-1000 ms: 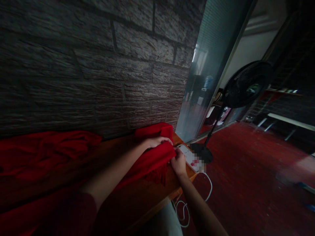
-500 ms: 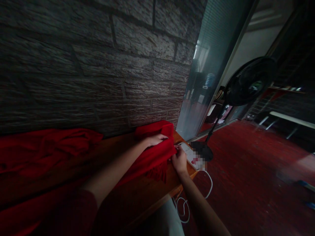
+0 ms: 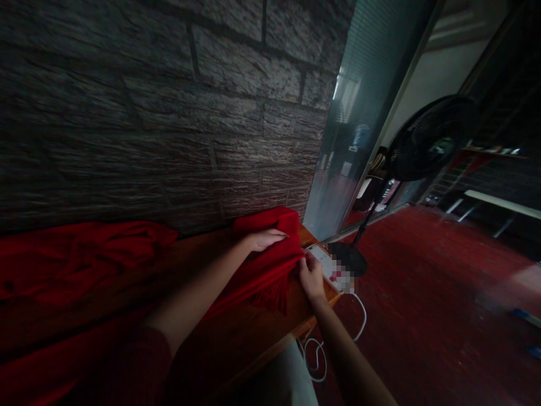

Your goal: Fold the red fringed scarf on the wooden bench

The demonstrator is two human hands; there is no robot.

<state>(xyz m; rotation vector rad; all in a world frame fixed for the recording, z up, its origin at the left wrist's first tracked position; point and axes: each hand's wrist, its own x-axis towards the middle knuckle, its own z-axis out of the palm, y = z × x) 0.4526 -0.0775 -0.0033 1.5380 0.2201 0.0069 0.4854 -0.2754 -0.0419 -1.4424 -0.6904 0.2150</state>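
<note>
A red fringed scarf [image 3: 276,256] lies folded on the wooden table [image 3: 262,338], near its right end. My left hand [image 3: 267,240] rests flat on top of the folded cloth, fingers stretched out. At the scarf's right edge, my right hand [image 3: 311,275] pinches the cloth between thumb and fingers. The fringe [image 3: 274,296] hangs out on the near side of the fold. Just right of my right hand lies a white tablet-like device [image 3: 323,262], partly blurred out.
More red cloth [image 3: 84,254] is heaped along the table's left side, against a stone wall [image 3: 169,124]. A white cable [image 3: 363,318] loops down past the table edge. A black standing fan [image 3: 431,141] is beyond the table on the red floor [image 3: 414,287].
My right hand has shifted slightly to the right along the scarf's edge, and the cloth there looks pulled a little. My left hand stays nearly in place on top.
</note>
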